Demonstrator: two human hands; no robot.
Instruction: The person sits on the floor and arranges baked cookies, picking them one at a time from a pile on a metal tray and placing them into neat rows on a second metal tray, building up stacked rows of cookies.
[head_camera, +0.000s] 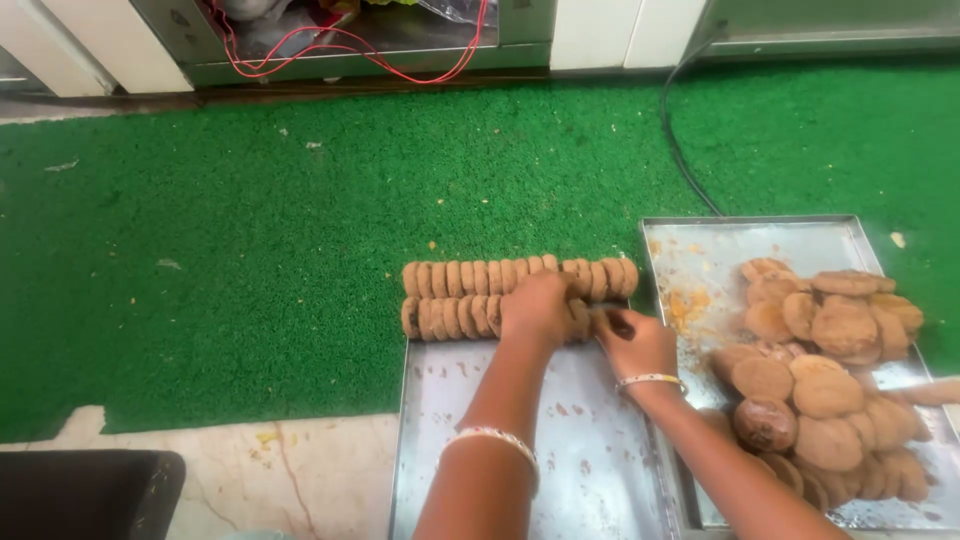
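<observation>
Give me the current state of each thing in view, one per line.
Left hand: resting on the second row of cookies, fingers curled over them.
Right hand: pinching a cookie at that row's right end.
Cookie rows: standing on edge, two rows, packed tight.
Near tray: mostly bare, crumbs on it.
Right tray: holds loose cookies.
Loose cookies: lying flat, heaped.

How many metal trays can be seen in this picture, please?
2. One metal tray lies under the left hand and the right hand, with two rows of cookies at its far end. The other tray lies to its right, holding a loose cookie pile.
</observation>
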